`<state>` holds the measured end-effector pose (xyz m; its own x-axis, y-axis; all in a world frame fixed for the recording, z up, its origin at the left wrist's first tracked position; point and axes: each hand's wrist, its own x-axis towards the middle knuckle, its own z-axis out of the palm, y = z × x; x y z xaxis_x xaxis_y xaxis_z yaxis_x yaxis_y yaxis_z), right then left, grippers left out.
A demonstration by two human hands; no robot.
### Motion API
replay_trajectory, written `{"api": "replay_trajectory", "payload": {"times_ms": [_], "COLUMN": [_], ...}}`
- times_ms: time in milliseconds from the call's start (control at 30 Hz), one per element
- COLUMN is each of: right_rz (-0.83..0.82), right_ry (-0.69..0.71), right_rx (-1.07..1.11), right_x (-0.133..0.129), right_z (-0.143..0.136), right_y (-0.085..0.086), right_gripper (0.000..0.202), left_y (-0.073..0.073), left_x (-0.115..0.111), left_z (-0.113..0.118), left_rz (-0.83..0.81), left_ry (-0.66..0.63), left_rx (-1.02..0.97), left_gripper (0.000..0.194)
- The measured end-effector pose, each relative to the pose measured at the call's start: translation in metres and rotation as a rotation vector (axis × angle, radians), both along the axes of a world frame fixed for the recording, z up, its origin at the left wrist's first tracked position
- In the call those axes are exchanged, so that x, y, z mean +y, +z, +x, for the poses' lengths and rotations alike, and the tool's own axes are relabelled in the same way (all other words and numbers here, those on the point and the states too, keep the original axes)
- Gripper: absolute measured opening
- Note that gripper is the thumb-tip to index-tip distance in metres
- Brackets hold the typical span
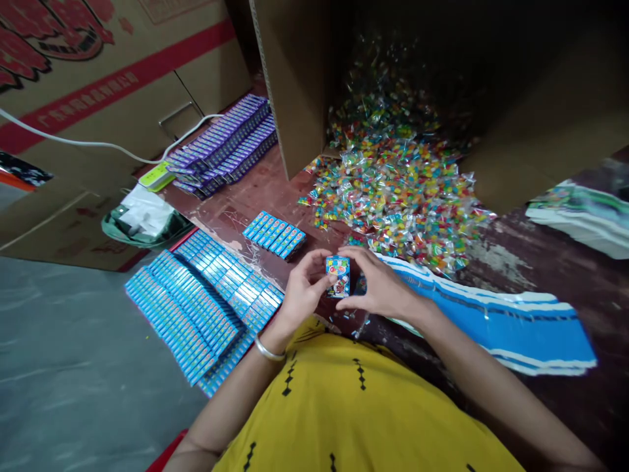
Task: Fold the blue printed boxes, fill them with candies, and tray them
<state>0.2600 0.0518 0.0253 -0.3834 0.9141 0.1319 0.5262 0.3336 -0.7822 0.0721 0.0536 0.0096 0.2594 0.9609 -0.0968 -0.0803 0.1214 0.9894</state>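
In front of my yellow shirt, a small blue candy box (338, 267) with a colourful printed face is held upright between both hands. My left hand (308, 283) grips its left side, thumb across the front. My right hand (374, 283) curves around the other side, with fingertips at the top edge and the thumb by the bottom corner. Just beyond my left hand lies a short row of blue boxes (274, 235). Near my right hand spreads a long fanned stack of flat blue cartons (511, 321). Clear packets of colourful candy (393, 190) are heaped beyond my hands.
A large open cardboard box (302, 85) lies around the candy heap. At left are a tray of blue boxes (187, 314), stacked purple boxes (226, 144), a green bag (115, 226) and a white cable (113, 145). More flat cartons (582, 219) lie at far right.
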Motion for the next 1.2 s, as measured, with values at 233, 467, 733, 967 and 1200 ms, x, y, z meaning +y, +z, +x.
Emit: {"api": "replay_trajectory", "payload": {"times_ms": [233, 467, 733, 967, 1200], "right_rz": [0.213, 0.21, 0.217, 0.131, 0.2], "right_ry": [-0.056, -0.223, -0.417, -0.333, -0.321], "right_rx": [-0.164, -0.224, -0.362, -0.634, -0.567], "right_x": [-0.007, 0.005, 0.012, 0.023, 0.022], "right_z": [-0.006, 0.01, 0.053, 0.059, 0.053], "right_y": [-0.019, -0.025, -0.023, -0.028, -0.027], "right_gripper": [0.082, 0.072, 0.041, 0.025, 0.015], "left_y": [-0.011, -0.014, -0.023, -0.025, -0.039], "left_x": [0.003, 0.027, 0.043, 0.003, -0.005], "left_z": [-0.004, -0.026, -0.028, 0.021, 0.043], "left_rz": [0.008, 0.552, 0.61, 0.64, 0.616], "left_ry": [0.028, 0.259, 0.343, -0.053, -0.158], "left_rx": [0.256, 1.266, 1.417, 1.122, 1.142], "left_gripper": [0.031, 0.016, 0.031, 0.06, 0.069]}}
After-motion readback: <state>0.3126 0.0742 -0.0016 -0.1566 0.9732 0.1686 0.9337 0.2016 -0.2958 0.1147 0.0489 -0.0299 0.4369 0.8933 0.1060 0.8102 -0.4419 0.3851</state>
